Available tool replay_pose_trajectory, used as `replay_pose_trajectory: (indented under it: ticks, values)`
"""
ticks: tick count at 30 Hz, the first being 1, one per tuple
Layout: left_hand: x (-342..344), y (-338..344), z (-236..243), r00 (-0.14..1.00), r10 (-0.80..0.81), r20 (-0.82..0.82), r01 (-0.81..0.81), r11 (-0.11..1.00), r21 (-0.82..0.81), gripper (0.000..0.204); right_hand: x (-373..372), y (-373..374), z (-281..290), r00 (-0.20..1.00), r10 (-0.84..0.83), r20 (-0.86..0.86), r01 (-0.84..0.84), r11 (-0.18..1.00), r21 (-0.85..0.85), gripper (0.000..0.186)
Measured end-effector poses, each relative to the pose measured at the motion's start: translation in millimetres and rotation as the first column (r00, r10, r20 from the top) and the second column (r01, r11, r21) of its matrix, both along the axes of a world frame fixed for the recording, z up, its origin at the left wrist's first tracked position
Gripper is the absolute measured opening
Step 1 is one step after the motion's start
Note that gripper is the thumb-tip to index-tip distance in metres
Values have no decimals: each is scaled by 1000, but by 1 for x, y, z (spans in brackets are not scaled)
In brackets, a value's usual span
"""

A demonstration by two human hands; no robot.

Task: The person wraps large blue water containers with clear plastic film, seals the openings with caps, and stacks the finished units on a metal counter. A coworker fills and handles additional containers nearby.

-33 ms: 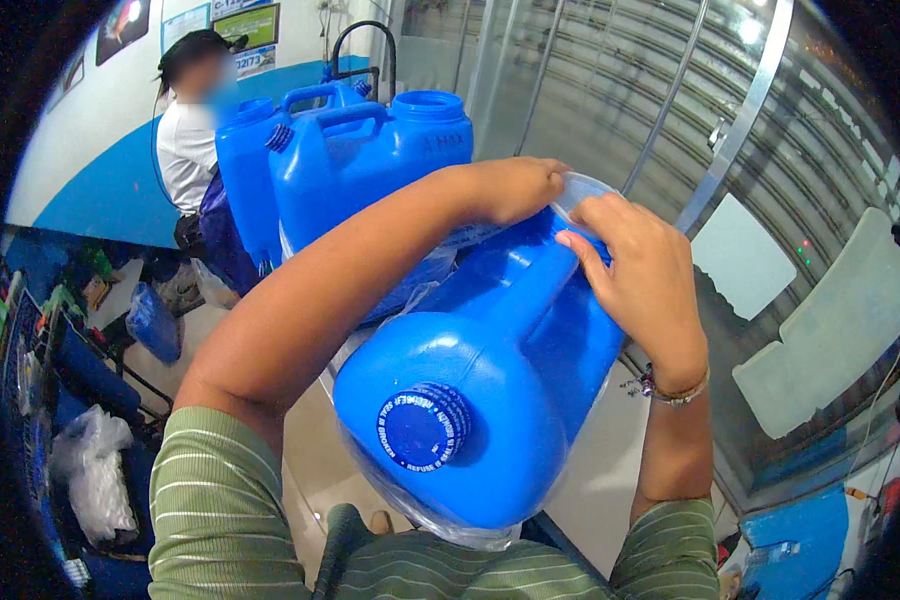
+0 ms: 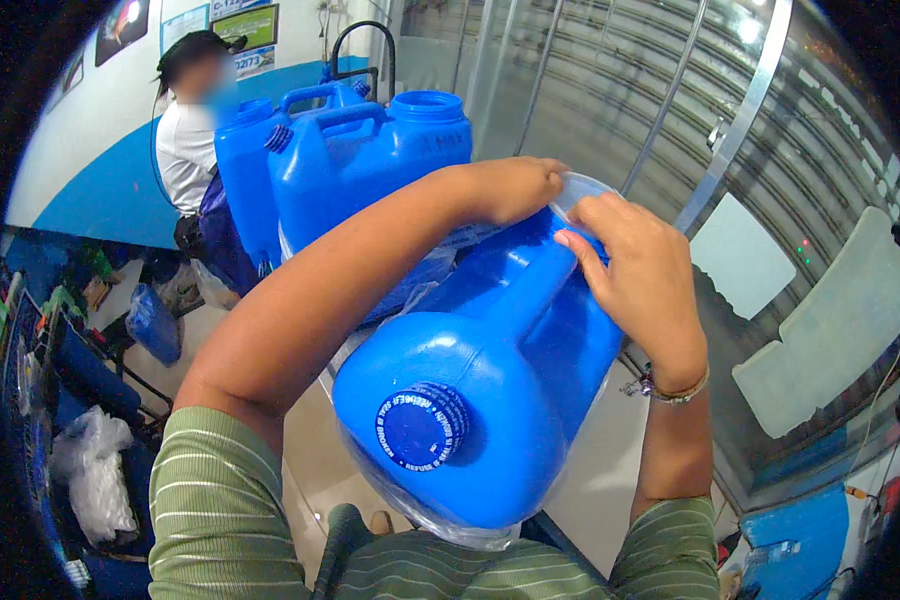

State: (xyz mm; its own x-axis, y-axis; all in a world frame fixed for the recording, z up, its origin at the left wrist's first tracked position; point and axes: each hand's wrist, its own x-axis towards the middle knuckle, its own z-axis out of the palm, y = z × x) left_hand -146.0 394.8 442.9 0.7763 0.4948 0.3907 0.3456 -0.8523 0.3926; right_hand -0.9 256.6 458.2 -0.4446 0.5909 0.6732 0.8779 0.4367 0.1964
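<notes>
Atop the blue jug [image 2: 490,380], both hands [image 2: 570,215] pinch clear plastic [image 2: 578,190].

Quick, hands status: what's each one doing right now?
Left hand: closed on the clear plastic bag at the far end of the blue jug.
Right hand: fingers pinching the same bag.

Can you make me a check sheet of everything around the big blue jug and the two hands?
Surface: pale floor below; what the jug rests on is hidden.
Job's things: blue jug lying on its side, dark blue cap toward the wearer, clear plastic bag around it.
Clutter: two more blue jugs upright behind; white bag at left.
Grippers: left hand and right hand both at the jug's far end, pinching the clear plastic.
Cables: black hose arching above the jugs.
Surroundings: metal shutter; another person in a white shirt.
</notes>
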Motion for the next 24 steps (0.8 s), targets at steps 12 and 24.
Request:
replay_pose_trajectory:
  ticks: [12,24]
  values:
    - [0,12,16,983,25,-180,-22,1000,19,47,47,40,7,801,31,-598,-357,826,-436,27]
    - [19,39,44,726,17,-688,61,994,89,41,73,128,11,866,-205,-456,-243,626,-741,44]
